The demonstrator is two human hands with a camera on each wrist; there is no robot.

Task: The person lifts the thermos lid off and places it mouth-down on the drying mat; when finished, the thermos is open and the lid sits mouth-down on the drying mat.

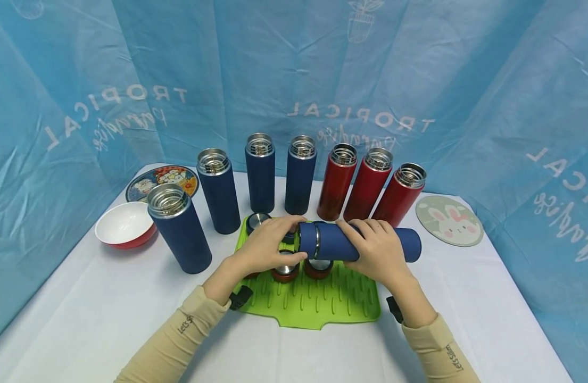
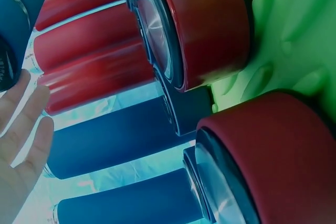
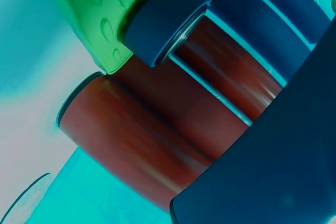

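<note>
A blue thermos bottle lies sideways above the green mat, its lid on the left end. My right hand grips the body from above. My left hand holds the lid end, fingertips above and thumb below; its fingers also show at the lid in the left wrist view. Beneath, red lids and blue lids rest on the green ridged mat, some partly hidden by the hands. In the right wrist view the held bottle fills the lower right.
Several blue thermos bottles stand lidless at the left and back. Three red bottles stand lidless at the back right. A white-and-red bowl and a patterned round mat lie left; a rabbit mat lies right.
</note>
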